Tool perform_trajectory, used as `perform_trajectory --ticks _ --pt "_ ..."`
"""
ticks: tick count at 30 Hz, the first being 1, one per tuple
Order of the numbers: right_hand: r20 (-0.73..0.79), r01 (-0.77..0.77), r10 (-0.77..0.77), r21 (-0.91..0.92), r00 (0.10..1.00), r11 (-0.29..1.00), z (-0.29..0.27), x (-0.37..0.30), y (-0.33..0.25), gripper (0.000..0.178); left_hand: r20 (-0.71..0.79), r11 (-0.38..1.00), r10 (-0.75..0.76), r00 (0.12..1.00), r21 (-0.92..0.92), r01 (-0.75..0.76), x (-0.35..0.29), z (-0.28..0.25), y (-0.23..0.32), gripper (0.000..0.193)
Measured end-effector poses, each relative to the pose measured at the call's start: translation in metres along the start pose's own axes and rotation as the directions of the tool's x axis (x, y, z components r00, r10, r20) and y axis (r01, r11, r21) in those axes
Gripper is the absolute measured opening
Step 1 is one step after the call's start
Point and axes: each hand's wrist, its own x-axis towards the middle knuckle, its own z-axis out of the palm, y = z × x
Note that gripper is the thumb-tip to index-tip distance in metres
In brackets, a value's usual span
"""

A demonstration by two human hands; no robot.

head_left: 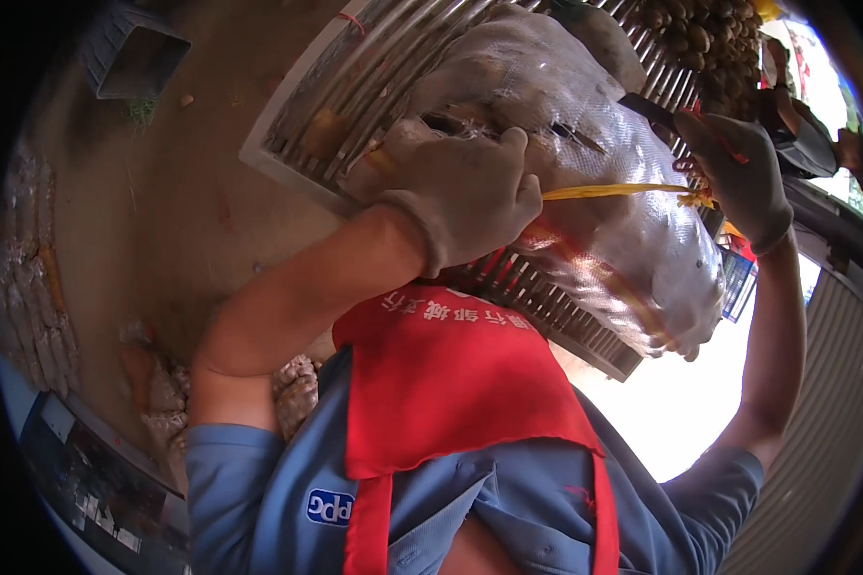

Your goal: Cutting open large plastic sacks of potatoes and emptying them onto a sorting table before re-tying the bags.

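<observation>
A bulging, whitish woven mesh sack [633, 249] lies on a slatted metal rack in front of me, with dark slits torn in its upper side. My left hand [470, 192], in a grey glove, is closed in a fist against the sack. A yellow strap [614, 190] runs taut from this fist across the sack to a knotted end by my right hand. My right hand [738, 177], gloved too, is closed around a dark, flat knife [647, 110] pointing left over the sack. Its grip is hidden in my fingers.
The slatted metal rack [297, 115] extends under the sack. Many round brown potato-like items [695, 34] lie at the far right, near another person [805, 134]. A grey plastic crate [139, 57] stands on the floor at far left. Filled sacks [38, 278] line the left side.
</observation>
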Motion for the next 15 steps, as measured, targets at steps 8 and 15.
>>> perform_trajectory --ticks 8,15 --pt "-0.042 -0.056 0.073 0.316 0.996 0.947 0.012 -0.068 0.057 0.037 0.106 0.990 -0.022 0.994 -0.139 0.037 0.018 0.000 0.021 0.066" --pt "-0.242 -0.048 0.223 0.570 0.944 0.820 -0.002 -0.112 0.092 0.035 0.106 0.989 0.036 0.994 -0.143 -0.021 0.032 0.027 0.051 0.063"
